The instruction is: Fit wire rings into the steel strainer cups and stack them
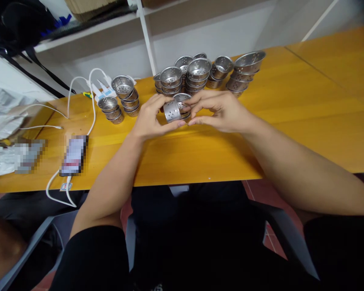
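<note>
My left hand (151, 118) is closed round a small perforated metal cup (172, 110), held on its side above the yellow table (291, 121). My right hand (221, 111) meets it from the right, fingertips pinched at the cup's open mouth, where a second metal piece (183, 98) shows; I cannot tell if they are joined. Just behind my hands stand stacks of the same perforated steel cups (197, 72). Two shorter stacks (121, 97) stand to the left.
A white power strip with cables (100, 91) lies at the back left. A phone (74, 155) on a white cable sits near the front edge, beside crumpled plastic wrap (0, 121). A white shelf frame (147, 36) rises behind. Another person's limb (0, 246) shows at the lower left.
</note>
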The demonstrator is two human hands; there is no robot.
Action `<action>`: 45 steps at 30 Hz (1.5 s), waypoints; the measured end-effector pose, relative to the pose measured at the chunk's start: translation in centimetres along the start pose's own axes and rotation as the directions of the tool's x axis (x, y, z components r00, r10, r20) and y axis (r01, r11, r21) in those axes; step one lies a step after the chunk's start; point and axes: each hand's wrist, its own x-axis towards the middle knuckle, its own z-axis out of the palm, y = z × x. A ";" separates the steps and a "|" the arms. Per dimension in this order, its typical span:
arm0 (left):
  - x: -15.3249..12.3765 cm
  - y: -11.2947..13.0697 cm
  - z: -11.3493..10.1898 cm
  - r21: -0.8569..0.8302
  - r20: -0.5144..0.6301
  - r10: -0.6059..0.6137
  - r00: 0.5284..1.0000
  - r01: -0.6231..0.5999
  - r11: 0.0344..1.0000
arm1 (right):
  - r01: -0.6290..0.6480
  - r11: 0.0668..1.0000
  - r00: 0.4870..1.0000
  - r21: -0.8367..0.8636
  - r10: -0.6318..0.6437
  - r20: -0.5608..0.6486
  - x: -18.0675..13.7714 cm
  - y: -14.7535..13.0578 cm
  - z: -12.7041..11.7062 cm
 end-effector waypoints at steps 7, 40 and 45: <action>0.3 -5.5 1.5 -0.088 -0.239 -0.128 0.963 0.110 0.990 | -0.139 0.953 0.988 -0.270 0.117 -0.097 -1.1 3.4 -5.3; 0.6 -5.4 7.1 -0.203 -0.113 -0.157 0.981 0.132 0.970 | -0.193 0.975 0.958 0.107 0.211 -0.194 0.6 8.6 3.4; 0.7 -4.3 6.8 -0.219 -0.095 -0.169 0.981 0.145 0.965 | -0.172 0.981 0.968 0.089 0.185 -0.169 0.4 8.6 3.3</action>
